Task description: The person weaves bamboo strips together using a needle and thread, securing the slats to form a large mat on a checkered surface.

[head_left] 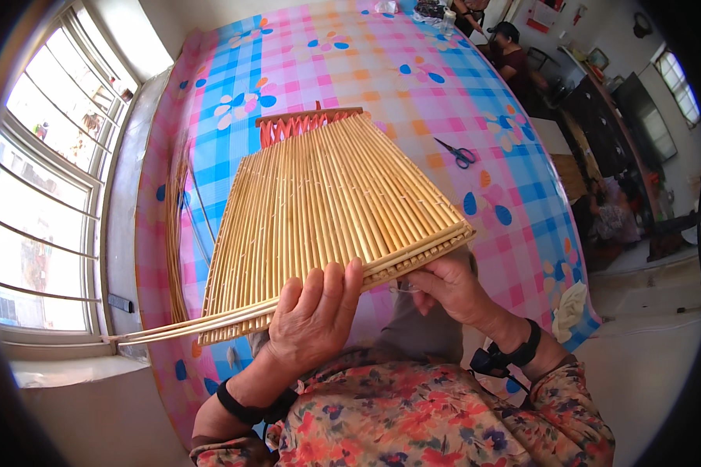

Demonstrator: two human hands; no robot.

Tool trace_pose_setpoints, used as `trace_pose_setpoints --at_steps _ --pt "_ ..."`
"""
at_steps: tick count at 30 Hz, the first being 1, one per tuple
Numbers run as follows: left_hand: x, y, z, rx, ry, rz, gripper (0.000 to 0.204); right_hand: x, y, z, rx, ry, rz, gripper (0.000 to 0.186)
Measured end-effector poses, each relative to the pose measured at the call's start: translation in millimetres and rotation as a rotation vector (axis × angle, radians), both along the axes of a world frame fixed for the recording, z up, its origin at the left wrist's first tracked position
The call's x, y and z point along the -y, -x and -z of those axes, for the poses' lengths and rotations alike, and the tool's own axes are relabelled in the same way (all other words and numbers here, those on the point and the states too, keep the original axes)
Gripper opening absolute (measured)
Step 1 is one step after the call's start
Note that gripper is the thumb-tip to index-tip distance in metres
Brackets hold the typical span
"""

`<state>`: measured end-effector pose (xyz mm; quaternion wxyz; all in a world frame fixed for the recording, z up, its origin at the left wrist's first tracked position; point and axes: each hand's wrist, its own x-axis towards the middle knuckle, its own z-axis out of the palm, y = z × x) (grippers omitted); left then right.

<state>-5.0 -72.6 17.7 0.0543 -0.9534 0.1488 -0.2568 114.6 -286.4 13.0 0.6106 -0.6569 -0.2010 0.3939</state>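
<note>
A mat of straight, pale yellow stalks (327,194) bound side by side lies tilted before me, its near edge at my lap. My left hand (311,315) is closed over that near edge, its fingers on top. Under the fingers run a few long loose stalks (183,327), laid along the edge and sticking out far to the left. At the near right corner, my right hand (453,289) is closed in a pinch just below the edge. What looks like a thin thread shows by its fingertips, but what they hold is mostly hidden.
Beyond the mat's far edge is a wooden bar (311,117) with red cords. Scissors (461,156) lie to the right on the checked, flowered cover (420,101). Long thin stalks (176,249) lie at left, by a barred window (47,179). Another person (510,58) sits far right.
</note>
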Motion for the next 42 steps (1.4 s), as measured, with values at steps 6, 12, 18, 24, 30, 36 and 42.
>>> trace_pose_setpoints --at_steps 6,12,18,24,30,36,42 --pt "-6 0 5 0.053 0.065 0.075 0.045 -4 -3 13 -0.050 -0.016 -0.076 0.023" --pt "-7 1 5 0.069 0.065 0.069 0.045 -9 -2 10 -0.133 -0.098 -0.092 0.023" --pt "-9 0 7 0.070 0.062 0.092 0.046 -10 -6 1 -0.150 -0.073 -0.129 0.022" --pt "-8 -3 8 0.057 0.092 0.082 0.047 -20 7 4 -0.364 -0.226 0.053 0.017" --pt "-8 1 16 0.043 0.129 0.070 0.048 -8 -4 15 -0.175 -0.004 0.067 0.016" --pt "-9 1 17 0.035 0.135 0.077 0.050 -10 4 22 -0.333 -0.171 0.138 0.014" --pt "-9 3 20 0.045 0.146 0.067 0.051 -8 7 28 -0.379 -0.208 0.081 0.011"
